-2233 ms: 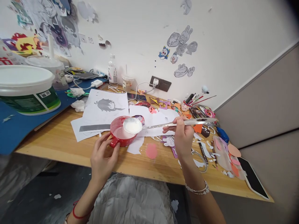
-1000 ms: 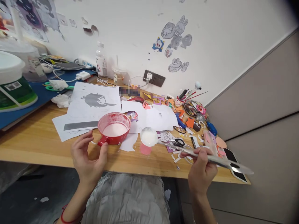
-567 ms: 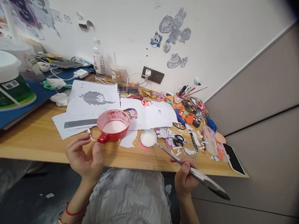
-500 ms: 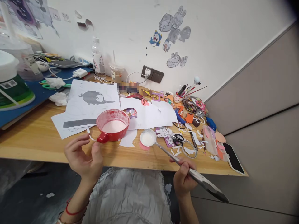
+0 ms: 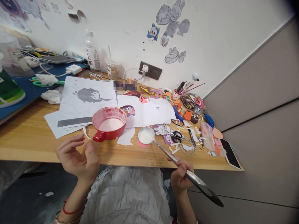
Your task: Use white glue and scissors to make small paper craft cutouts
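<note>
Ladle (image 5: pixel 166 152) gripped in my right hand (image 5: pixel 181 178) could spill if tilted, my left hand (image 5: pixel 80 160) open and empty.

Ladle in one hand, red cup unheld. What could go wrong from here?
1. Spill: the ladle has white stuff in its open bowl; if the right hand tilts, it could run onto the desk or nearby rabbit cutout.
2. Knock: the left hand is open beside the red cup, not gripping it; a bump might slop its contents onto the drawing.
</note>
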Demonstrator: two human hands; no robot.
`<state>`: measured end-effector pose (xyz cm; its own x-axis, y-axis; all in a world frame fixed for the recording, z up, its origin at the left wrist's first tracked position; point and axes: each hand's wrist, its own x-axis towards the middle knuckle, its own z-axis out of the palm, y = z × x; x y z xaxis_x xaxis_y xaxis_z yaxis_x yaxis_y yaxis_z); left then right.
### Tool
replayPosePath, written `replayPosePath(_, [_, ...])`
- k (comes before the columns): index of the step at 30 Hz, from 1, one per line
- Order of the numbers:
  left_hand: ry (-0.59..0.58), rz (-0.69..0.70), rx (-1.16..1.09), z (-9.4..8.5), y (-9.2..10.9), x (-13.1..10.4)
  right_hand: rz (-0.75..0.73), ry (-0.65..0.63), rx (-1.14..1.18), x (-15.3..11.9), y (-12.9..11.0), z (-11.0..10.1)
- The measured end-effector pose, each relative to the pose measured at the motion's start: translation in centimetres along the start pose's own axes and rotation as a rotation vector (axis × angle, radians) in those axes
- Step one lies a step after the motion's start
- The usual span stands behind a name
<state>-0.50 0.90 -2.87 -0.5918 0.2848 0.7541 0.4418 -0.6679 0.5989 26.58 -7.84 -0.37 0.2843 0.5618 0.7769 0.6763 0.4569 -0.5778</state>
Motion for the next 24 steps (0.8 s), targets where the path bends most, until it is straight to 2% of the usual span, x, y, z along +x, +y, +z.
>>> replayPosePath(4, [-0.007, 0.012, 0.010, 0.0, 0.0, 0.0, -0.009, 0.001, 0.041, -0.2, 0.1, 0.1])
replayPosePath(7, [-0.016, 0.016, 0.025, -0.1, 0.0, 0.0, 0.019, 0.054, 0.028, -0.2, -0.2, 0.5])
replayPosePath(9, [-0.020, 0.014, 0.033, -0.2, 0.1, 0.0, 0.098, 0.117, -0.030, 0.2, -0.5, 0.8])
replayPosePath(12, [-0.015, 0.013, 0.034, -0.1, 0.0, 0.0, 0.294, 0.170, -0.126, 1.0, -0.9, 1.1])
replayPosePath(14, [-0.008, 0.014, 0.033, -0.1, 0.0, 0.0, 0.424, 0.184, -0.105, 1.7, -0.9, 1.2])
replayPosePath(16, [-0.002, 0.014, 0.037, -0.1, 0.0, 0.0, 0.494, 0.208, -0.036, 2.2, -1.0, 1.3])
replayPosePath(20, [-0.003, -0.001, 0.064, -0.1, 0.1, 0.0, 0.479, 0.245, 0.016, 2.8, -1.2, 1.5])
replayPosePath(24, [0.002, -0.023, 0.097, -0.1, 0.2, -0.1, 0.505, 0.212, 0.040, 2.8, -1.5, 1.4])
